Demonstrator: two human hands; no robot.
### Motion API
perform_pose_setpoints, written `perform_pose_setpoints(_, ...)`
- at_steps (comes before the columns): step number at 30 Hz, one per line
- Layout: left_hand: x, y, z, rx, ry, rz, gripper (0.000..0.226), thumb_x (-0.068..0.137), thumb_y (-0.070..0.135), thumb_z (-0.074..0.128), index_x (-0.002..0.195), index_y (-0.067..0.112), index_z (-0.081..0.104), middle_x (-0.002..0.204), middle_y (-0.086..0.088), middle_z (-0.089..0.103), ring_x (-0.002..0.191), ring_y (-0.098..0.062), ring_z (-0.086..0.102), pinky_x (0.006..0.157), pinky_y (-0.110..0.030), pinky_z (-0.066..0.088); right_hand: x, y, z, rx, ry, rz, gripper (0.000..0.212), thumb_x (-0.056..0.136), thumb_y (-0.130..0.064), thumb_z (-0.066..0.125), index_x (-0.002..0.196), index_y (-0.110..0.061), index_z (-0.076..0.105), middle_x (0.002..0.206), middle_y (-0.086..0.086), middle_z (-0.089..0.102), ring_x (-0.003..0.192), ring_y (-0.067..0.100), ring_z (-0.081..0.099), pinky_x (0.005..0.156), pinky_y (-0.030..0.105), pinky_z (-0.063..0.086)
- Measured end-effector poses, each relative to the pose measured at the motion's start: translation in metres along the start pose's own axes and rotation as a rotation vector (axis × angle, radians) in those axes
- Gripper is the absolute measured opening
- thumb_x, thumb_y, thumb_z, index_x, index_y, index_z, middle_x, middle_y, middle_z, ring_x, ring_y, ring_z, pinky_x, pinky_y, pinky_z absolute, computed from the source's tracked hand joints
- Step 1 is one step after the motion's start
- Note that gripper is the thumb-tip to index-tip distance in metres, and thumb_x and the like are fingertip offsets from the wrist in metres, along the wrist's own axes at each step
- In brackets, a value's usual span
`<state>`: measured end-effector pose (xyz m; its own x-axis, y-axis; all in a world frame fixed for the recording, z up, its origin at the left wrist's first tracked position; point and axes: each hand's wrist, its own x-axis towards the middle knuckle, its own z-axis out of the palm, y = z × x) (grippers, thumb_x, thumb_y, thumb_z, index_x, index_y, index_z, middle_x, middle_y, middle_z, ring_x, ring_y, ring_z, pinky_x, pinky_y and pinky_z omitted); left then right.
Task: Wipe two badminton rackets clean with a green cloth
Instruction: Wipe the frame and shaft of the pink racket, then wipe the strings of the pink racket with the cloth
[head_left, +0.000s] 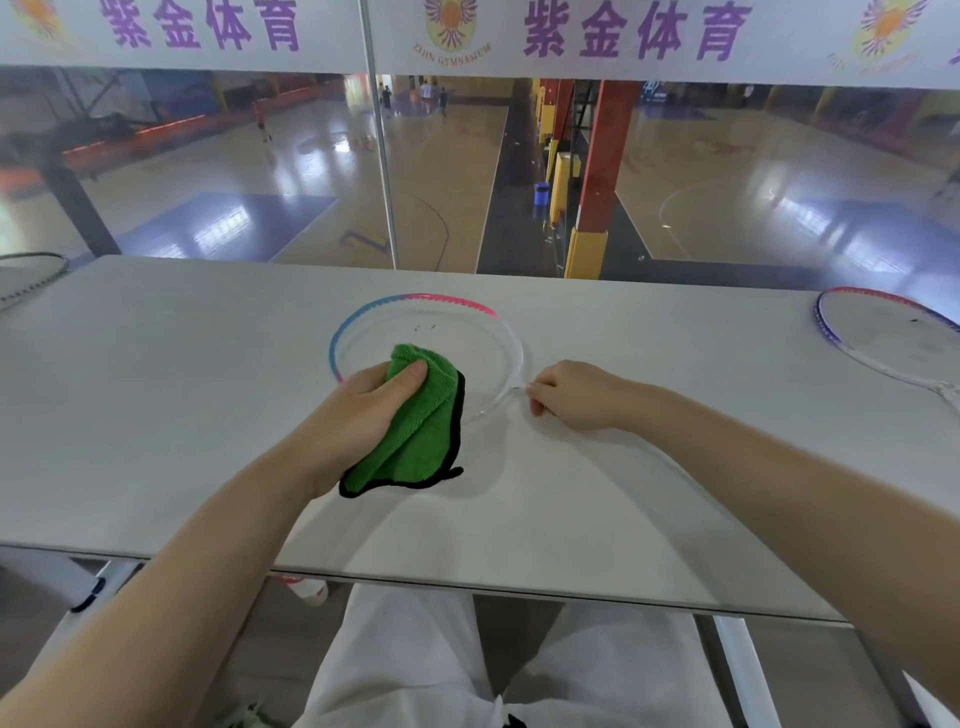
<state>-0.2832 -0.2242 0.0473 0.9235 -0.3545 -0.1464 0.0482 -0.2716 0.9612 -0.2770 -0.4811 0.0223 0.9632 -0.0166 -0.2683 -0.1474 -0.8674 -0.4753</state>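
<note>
A badminton racket with a pink, blue and white frame (431, 300) lies flat in the middle of the white table (156, 395). My left hand (358, 402) grips a folded green cloth with a black edge (415, 431) and holds it on the near left part of the racket's head. My right hand (571, 395) has its fingers curled around the racket at the throat, where the head meets the shaft; the shaft itself is hidden under the hand. A second racket with a pink, blue and white frame (883, 332) lies at the table's right end.
A dark-framed racket (31, 275) lies at the far left edge of the table. Behind the table stands a glass wall with a metal post (384, 171), overlooking a sports hall. The table's near edge runs just above my lap.
</note>
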Motion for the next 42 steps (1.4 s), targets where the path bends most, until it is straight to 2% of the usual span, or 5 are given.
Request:
perform_pose_setpoints(3, 0.000, 0.002, -0.001, -0.003, -0.013, 0.010, 0.034, 0.098, 0.048, 0.047, 0.102, 0.022, 0.068, 0.088, 0.001, 0.076, 0.081, -0.016, 0.073, 0.069, -0.030, 0.053, 0.001, 0.001, 0.001, -0.050, 0.052, -0.058, 0.032, 0.103, -0.036, 0.040, 0.106, -0.009, 0.058, 0.103, 0.006, 0.063, 0.094, 0.025, 0.058, 0.083, 0.036, 0.045)
perform_pose_setpoints(28, 0.014, 0.000, 0.012, -0.134, -0.091, -0.021, 0.027, 0.102, 0.022, 0.042, 0.113, 0.026, 0.066, 0.107, 0.001, 0.073, 0.101, -0.017, 0.070, 0.089, -0.036, 0.055, 0.001, 0.023, 0.018, -0.532, 0.393, -0.309, 0.022, 0.102, -0.029, 0.040, 0.095, -0.013, 0.053, 0.095, 0.003, 0.053, 0.088, 0.024, 0.051, 0.076, 0.036, 0.042)
perform_pose_setpoints(30, 0.014, 0.000, 0.016, -0.122, -0.098, -0.002, 0.028, 0.102, 0.019, 0.042, 0.116, 0.026, 0.065, 0.108, 0.002, 0.073, 0.103, -0.016, 0.069, 0.089, -0.035, 0.054, -0.004, 0.016, 0.016, -0.414, 0.427, -0.316, 0.020, 0.101, -0.032, 0.043, 0.095, -0.016, 0.054, 0.095, -0.001, 0.053, 0.088, 0.019, 0.050, 0.079, 0.034, 0.043)
perform_pose_setpoints(35, 0.019, 0.000, 0.026, -0.118, -0.091, 0.083, 0.023, 0.100, 0.022, 0.053, 0.121, 0.023, 0.063, 0.113, 0.003, 0.072, 0.108, -0.016, 0.067, 0.097, -0.039, 0.051, -0.034, -0.028, 0.012, 0.528, 0.256, -0.233, 0.030, 0.098, -0.048, 0.047, 0.106, -0.023, 0.060, 0.096, -0.013, 0.066, 0.092, 0.005, 0.062, 0.086, 0.027, 0.050)
perform_pose_setpoints(42, 0.029, -0.003, 0.039, -0.212, -0.011, 0.119, 0.035, 0.085, 0.028, 0.068, 0.116, 0.015, 0.058, 0.113, -0.005, 0.069, 0.105, -0.018, 0.068, 0.095, -0.043, 0.053, -0.038, -0.040, 0.022, 0.780, 0.209, -0.247, 0.041, 0.087, -0.033, 0.073, 0.123, -0.019, 0.058, 0.109, -0.004, 0.072, 0.100, 0.010, 0.068, 0.092, 0.034, 0.055)
